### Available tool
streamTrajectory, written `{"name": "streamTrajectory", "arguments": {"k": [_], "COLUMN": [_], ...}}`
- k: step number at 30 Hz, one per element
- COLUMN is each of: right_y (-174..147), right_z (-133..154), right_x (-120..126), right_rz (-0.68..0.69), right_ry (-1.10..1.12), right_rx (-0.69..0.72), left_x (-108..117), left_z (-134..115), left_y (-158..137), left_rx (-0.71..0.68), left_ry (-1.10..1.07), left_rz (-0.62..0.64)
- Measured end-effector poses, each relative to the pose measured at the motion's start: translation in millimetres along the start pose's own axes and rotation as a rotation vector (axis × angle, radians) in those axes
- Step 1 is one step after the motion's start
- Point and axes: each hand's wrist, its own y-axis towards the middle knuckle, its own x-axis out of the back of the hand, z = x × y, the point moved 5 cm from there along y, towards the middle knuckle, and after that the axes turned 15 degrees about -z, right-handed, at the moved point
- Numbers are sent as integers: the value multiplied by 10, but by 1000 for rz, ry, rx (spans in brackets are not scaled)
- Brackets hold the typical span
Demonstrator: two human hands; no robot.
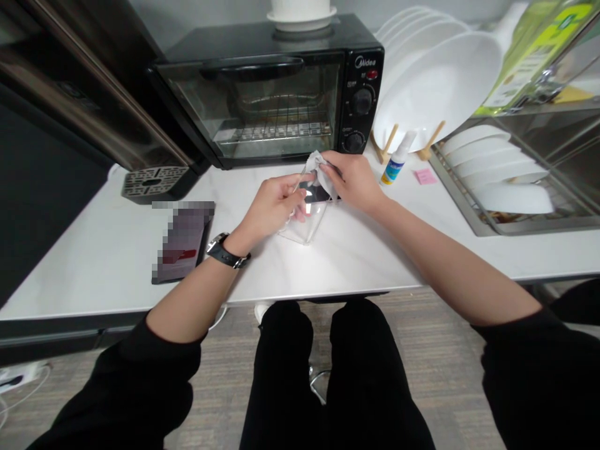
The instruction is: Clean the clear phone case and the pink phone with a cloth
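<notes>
Wiping underway: right hand (354, 178) pinches a crumpled white cloth (315, 164) against the upper end of a clear, glossy phone case (307, 215); left hand (276, 203) has its grip clamped on the case's side, tilting it over the white table (356, 262). Lower half looks untouched, hard to tell. Small spray bottle (396, 164) stands near, black toaster oven (281, 94) behind.
</notes>
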Motion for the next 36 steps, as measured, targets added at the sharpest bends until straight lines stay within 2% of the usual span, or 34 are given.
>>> {"name": "streamTrajectory", "arguments": {"k": [5, 10, 14, 19, 23, 28, 32, 36], "right_y": [15, 30, 13, -7, -5, -22, -34, -34], "right_z": [-8, -98, -73, 53, 42, 61, 123, 121], "right_x": [4, 63, 43, -13, 51, 132, 67, 2], "right_rz": [-48, -87, -46, -10, -105, -177, -147, -155], "right_ry": [127, -48, -77, 124, 33, -44, 111, 221], "right_rx": [-33, -87, -66, -11, -67, -111, -73, -69], "left_x": [19, 29, 34, 31, -12, -189, -269, -311], "left_z": [-25, -61, -76, -65, -92, -135, -116, -28], "left_y": [-4, -33, -41, -24, -37, -160, -189, -161], "left_rx": [-11, -127, -129, -23, 38, 329, 467, 477], "left_ry": [17, 121, 122, 19, -148, -501, -612, -605], "left_rz": [-30, -45, -30, 3, 104, 334, 344, 331]}}
